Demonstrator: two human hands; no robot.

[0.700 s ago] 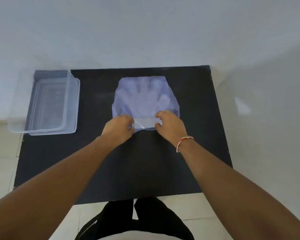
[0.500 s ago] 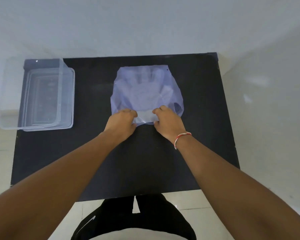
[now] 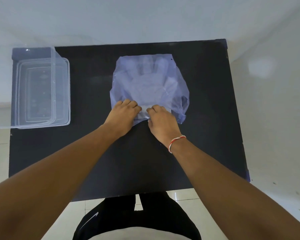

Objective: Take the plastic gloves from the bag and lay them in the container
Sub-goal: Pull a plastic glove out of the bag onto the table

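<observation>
A thin bluish plastic bag (image 3: 177,94) lies flat in the middle of the black table (image 3: 145,161). Clear plastic gloves (image 3: 149,80) show through it, fingers pointing away from me. My left hand (image 3: 122,116) pinches the bag's near edge on the left. My right hand (image 3: 161,122), with a red and white cord on its wrist, pinches the same edge on the right. The two hands almost touch. A clear rectangular container (image 3: 42,90) stands open at the table's left side, overhanging the left edge, with nothing in it.
White walls close in behind the table and on the right. The tiled floor shows past the near and left edges. My dark-trousered legs stand at the near edge.
My hands have come closer together on the bag's near edge, and its right side has crumpled a little. The view has shifted slightly; the container stays put.
</observation>
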